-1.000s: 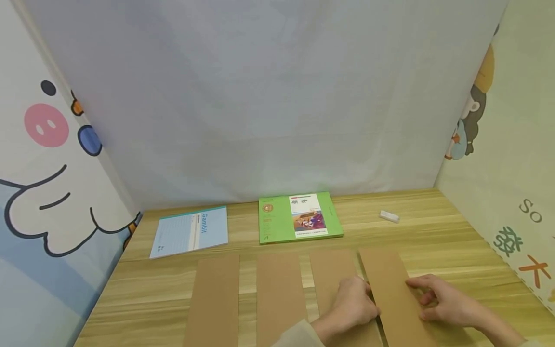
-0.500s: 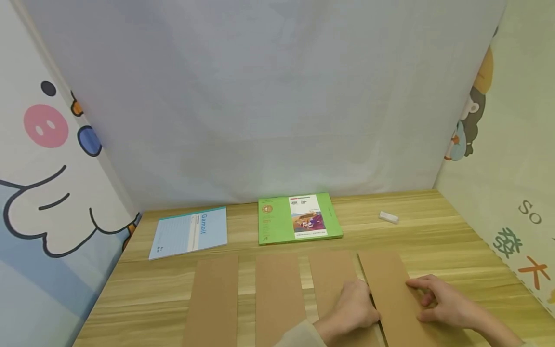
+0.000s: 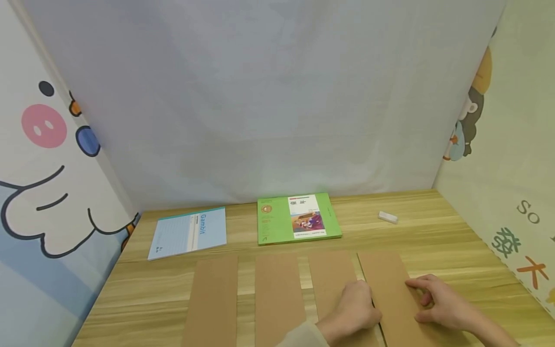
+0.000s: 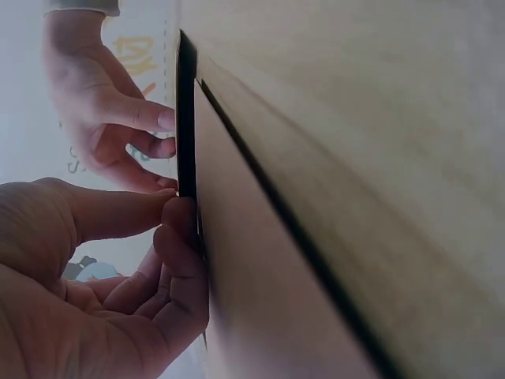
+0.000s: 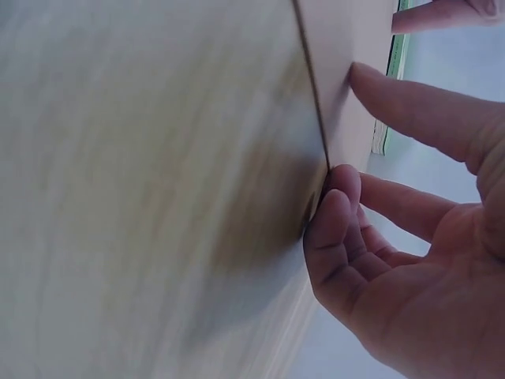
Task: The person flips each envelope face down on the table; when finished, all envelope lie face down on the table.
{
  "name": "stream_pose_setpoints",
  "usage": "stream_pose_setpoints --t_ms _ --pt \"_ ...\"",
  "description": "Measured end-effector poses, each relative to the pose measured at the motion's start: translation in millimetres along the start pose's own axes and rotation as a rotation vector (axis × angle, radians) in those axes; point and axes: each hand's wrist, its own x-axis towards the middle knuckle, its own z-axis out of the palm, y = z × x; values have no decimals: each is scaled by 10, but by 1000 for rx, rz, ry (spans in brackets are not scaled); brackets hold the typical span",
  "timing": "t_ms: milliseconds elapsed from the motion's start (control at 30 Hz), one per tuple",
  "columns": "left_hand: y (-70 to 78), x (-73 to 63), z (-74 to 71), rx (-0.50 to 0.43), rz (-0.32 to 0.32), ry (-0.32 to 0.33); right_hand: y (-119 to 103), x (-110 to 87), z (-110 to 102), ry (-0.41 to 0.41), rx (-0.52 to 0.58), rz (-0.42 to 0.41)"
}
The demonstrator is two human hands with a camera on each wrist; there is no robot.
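Side by side on the wooden table lie a leftmost cardboard strip (image 3: 213, 299), a second cardboard strip (image 3: 278, 294), a third cardboard strip (image 3: 331, 270) and a rightmost cardboard strip (image 3: 383, 272). My left hand (image 3: 352, 308) pinches the left edge of the rightmost strip, above the third one. On the opposite edge, my right hand (image 3: 442, 303) pinches that same strip, its thumb on top in the right wrist view. Curled fingers of the left hand (image 4: 102, 292) meet the strip's edge in the left wrist view. A thin dark gap separates the third and rightmost strips.
Behind the strips lie a light-blue notebook (image 3: 188, 232), a green book (image 3: 277, 221) and a small white block (image 3: 388, 217). A pale curtain (image 3: 269, 96) hangs at the table's back. Printed panels stand at both sides, the right panel (image 3: 498, 168) nearer the right hand.
The rightmost strip has settled slightly lower, and the dark gap along its left edge has narrowed. Both hands keep their grip with very little movement.
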Motion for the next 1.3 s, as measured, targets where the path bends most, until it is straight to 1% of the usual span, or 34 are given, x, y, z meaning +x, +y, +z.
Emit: stream_pose_setpoints --t_ms 100,167,300,433,567,633,700,767,800,867,900,967,1033,1133,1233,1300 --pt "2 -16 -2 48 18 4 -10 3 15 4 -3 17" --pt "9 -19 0 79 20 8 -13 5 19 6 -6 26" --pt "18 -12 5 82 4 6 -15 10 20 7 -7 22" --pt "-13 -1 10 26 2 -11 -11 11 14 30 4 5" --pt "-81 12 -30 -5 24 10 -12 13 -4 61 23 7" --pt "-112 18 -77 -54 24 12 -14 18 -16 66 26 12" --pt "-150 16 -138 -79 52 26 -16 29 -19 70 11 -4" --pt "-194 3 -198 -127 101 19 -27 41 -20 68 5 -11" --pt "-220 -9 -228 -137 134 23 -34 54 -19 67 2 -13" --pt "-286 -36 -289 -119 210 45 -56 89 -18 71 -3 -5" --pt "-320 -52 -322 -121 234 47 -68 113 -17 75 -2 8" --pt "-392 -95 -401 -105 258 47 -91 154 -15 83 -2 44" --pt "-477 -150 -495 -86 263 39 -114 186 -3 96 -4 82" --pt "-629 -243 -659 -50 280 28 -139 209 18 125 -34 112" --pt "-820 -351 -820 -10 318 61 -161 211 42 150 -60 128" --pt "-969 -430 -901 -10 337 96 -166 208 52 165 -78 128"
